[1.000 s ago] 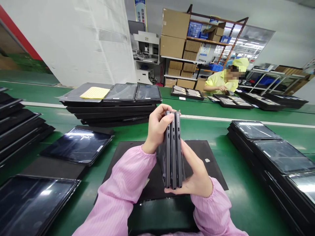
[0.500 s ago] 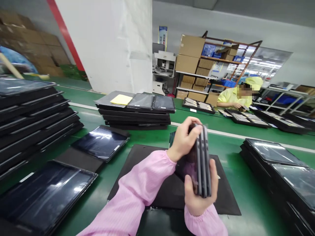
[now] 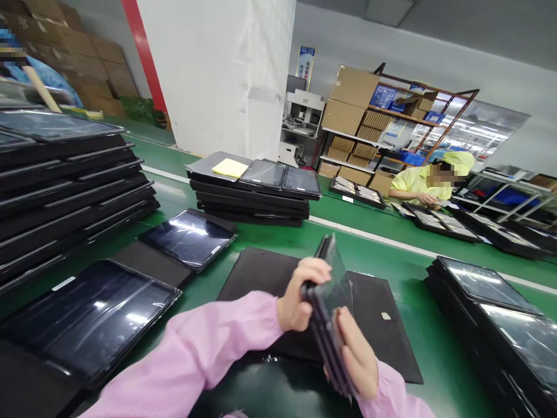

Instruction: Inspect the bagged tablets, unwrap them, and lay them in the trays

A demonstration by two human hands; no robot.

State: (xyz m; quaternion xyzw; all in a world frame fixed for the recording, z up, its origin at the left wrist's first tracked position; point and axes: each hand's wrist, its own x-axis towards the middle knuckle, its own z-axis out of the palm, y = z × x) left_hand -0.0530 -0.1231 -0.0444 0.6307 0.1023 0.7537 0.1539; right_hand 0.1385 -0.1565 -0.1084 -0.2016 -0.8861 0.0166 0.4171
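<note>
Both my hands grip a small stack of dark tablets (image 3: 331,302) on edge above a black mat (image 3: 270,278) on the green bench. My left hand (image 3: 300,302) clasps the stack's near left edge, fingers wrapped round it. My right hand (image 3: 359,354) supports the stack from below and the right side. The stack leans to the left, its glossy screen face turned toward the right. Pink sleeves cover both arms.
Single tablets lie at left (image 3: 189,238) and near left (image 3: 87,319). Tall stacks of black trays (image 3: 65,186) stand far left, another stack (image 3: 252,194) behind, more tablets at right (image 3: 500,307). A person in yellow (image 3: 424,180) works across the bench.
The tablet stack has tilted from upright to leaning left and dropped lower. My left hand slid from its top edge down its side. The view has swung leftward.
</note>
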